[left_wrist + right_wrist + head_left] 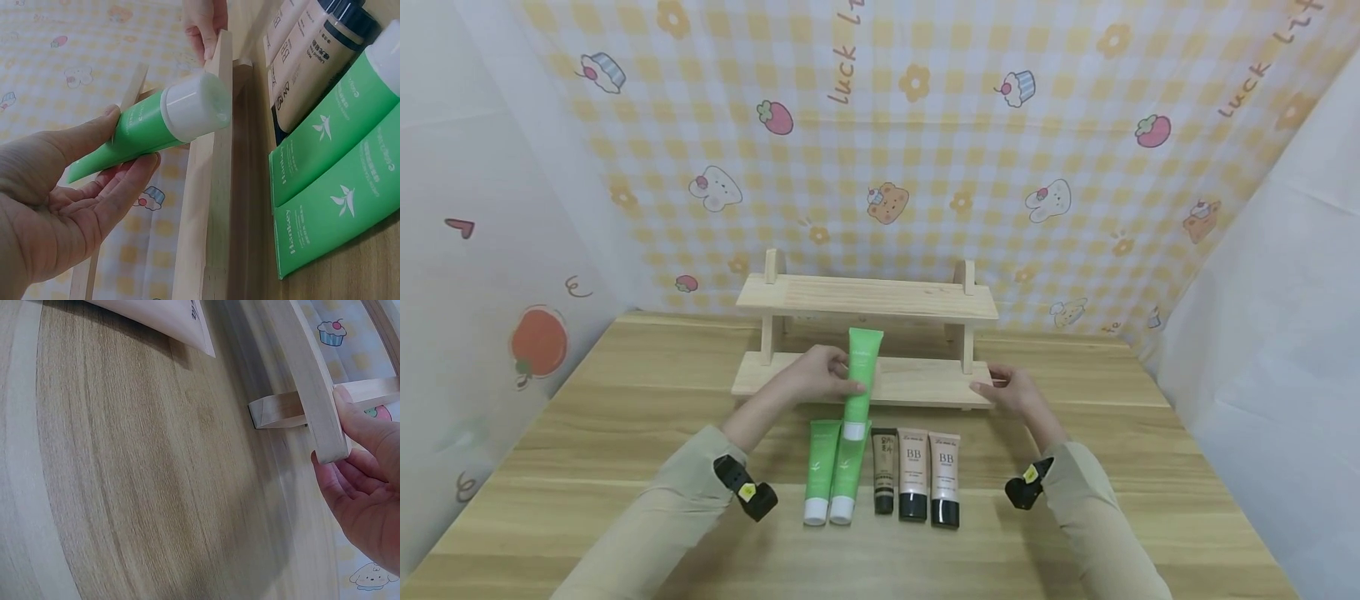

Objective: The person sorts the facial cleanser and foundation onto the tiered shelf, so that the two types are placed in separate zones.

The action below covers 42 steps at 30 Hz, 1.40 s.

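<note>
My left hand (820, 375) pinches a green tube (862, 375) with a white cap between thumb and fingers. The tube points cap-down in the head view, in front of the lower board of a two-tier wooden shelf (917, 382). In the left wrist view the white cap (195, 107) faces the camera. My right hand (1011, 390) grips the right end of the lower board (315, 394), thumb on top and fingers beneath. Two more green tubes (822, 471) with white caps lie on the table just below the held one.
Right of the green tubes lie a brown-gold tube (884, 471) with a dark cap and two pink BB tubes (913, 475) with black caps. They rest on the wood-grain table (647, 467). A checked cloth (917, 150) hangs behind the shelf, with white cloth (1277, 275) at the sides.
</note>
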Tool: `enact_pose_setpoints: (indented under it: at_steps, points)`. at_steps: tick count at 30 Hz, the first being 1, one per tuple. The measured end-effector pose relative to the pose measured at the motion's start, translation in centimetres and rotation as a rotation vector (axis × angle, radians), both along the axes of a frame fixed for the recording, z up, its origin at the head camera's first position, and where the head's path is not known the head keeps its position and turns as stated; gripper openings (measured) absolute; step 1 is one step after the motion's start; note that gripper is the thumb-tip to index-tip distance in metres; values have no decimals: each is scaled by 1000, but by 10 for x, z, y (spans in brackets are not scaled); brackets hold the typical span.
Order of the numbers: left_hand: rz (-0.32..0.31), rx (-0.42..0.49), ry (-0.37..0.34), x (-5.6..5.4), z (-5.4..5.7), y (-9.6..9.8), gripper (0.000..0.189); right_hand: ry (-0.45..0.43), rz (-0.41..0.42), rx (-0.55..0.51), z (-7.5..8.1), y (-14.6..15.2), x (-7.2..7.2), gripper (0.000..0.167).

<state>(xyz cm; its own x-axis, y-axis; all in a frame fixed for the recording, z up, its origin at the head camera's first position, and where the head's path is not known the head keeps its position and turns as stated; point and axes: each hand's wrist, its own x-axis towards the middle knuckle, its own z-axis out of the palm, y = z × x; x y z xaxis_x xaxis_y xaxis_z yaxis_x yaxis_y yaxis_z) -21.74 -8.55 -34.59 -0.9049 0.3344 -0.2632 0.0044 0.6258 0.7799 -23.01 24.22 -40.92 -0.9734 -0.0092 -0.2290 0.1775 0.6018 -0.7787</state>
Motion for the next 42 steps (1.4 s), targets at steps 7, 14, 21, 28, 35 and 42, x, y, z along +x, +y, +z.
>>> enact_pose_setpoints:
  at_steps: [7, 14, 21, 28, 35, 42]
  points:
    - [-12, 41, -12, -1, 3, 3, 70, 1, 5, -2, 0, 1, 0, 62]
    - [-11, 57, -12, -6, 7, 4, 67, 0, 9, -11, 1, 0, 0, 61]
    - [-18, 69, -1, -8, 11, 7, 63, 2, 0, -22, 0, -1, 0, 60]
    - [-40, 94, 31, -10, 14, 12, 61, 25, 13, -34, -1, -1, 1, 60]
    - [-48, 101, 37, -14, 18, 19, 59, 19, 5, -26, -1, 0, 2, 61]
    - [-57, 131, 29, -16, 25, 22, 61, 27, 7, -22, 0, -1, 2, 60]
